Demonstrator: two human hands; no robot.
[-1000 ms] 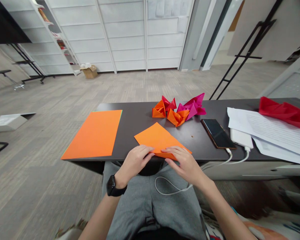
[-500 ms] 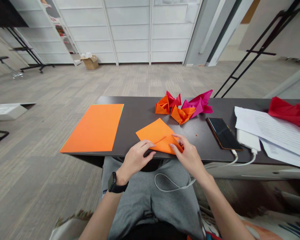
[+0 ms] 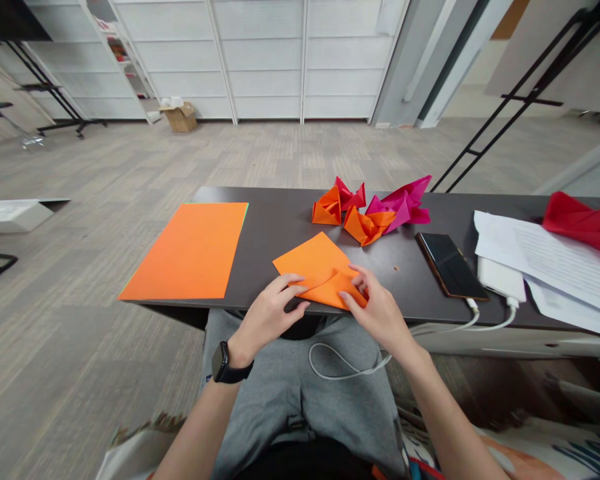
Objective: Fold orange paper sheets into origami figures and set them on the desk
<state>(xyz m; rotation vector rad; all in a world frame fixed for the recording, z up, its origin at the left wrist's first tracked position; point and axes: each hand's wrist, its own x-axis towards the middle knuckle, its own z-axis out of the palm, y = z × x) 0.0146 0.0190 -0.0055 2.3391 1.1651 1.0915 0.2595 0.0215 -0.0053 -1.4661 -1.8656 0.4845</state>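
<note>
Grip on the orange paper sheet (image 3: 317,267) is uneven between the two hands. The person's right hand (image 3: 377,317) is closed on the sheet's folded flap (image 3: 337,290), with its fingers (image 3: 356,275) on top near the flap's right corner. The left hand (image 3: 267,317) is looser: its fingers (image 3: 290,283) lie on the sheet's lower edge, with the thumb (image 3: 300,307) apart from them and off the paper. A black smartwatch (image 3: 221,363) sits on that wrist.

The sheet lies flat, turned at an angle, near the front edge of the dark counter (image 3: 275,220). Just to its left is a flat, unfolded orange sheet (image 3: 190,252), well clear of the hands. Beyond the hands sit folded paper models: an orange one (image 3: 327,208), a red one (image 3: 351,195) touching it, another orange one (image 3: 363,227), and a magenta one (image 3: 403,203) against that.

Further right are a black smartphone (image 3: 450,265), a white power bank (image 3: 500,280), and printed papers (image 3: 545,250) with a folded red paper (image 3: 583,223) on top. A white cable (image 3: 345,373) runs from the power bank over the counter's edge and across the person's grey sweatpants (image 3: 265,400).
</note>
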